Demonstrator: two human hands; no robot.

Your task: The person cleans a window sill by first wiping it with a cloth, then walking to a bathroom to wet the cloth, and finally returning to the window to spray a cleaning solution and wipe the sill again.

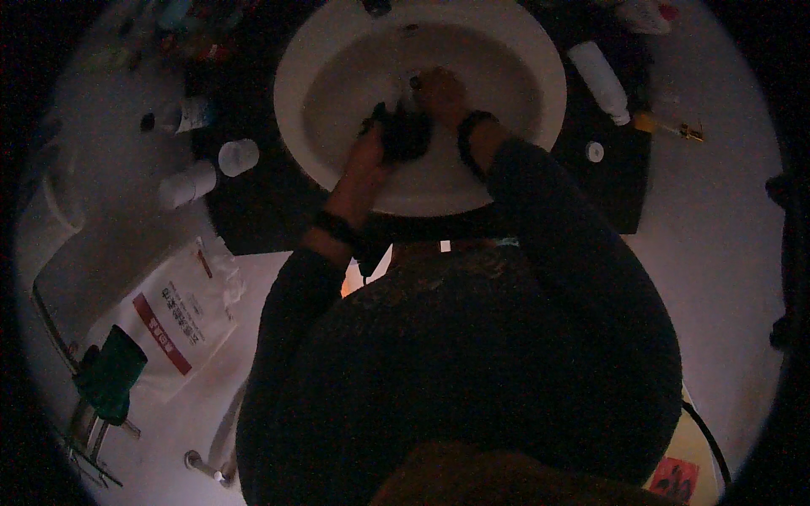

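Observation:
A white oval washbasin lies before me in dim light. My left hand is over its bowl, gripping a dark, soft-looking bundle, perhaps cloth; the gloom hides its exact kind. Just right of the bundle, my right hand is low over the bowl, close to the drain hole. It is blurred, and its fingers and anything in them are hard to make out. Dark bands circle both wrists. At the top edge, part of a dark faucet shows.
The basin is set in a black counter. On the right are a white bottle, a small round white cap and a yellow object. At left are two white containers, a printed plastic bag and a green cloth.

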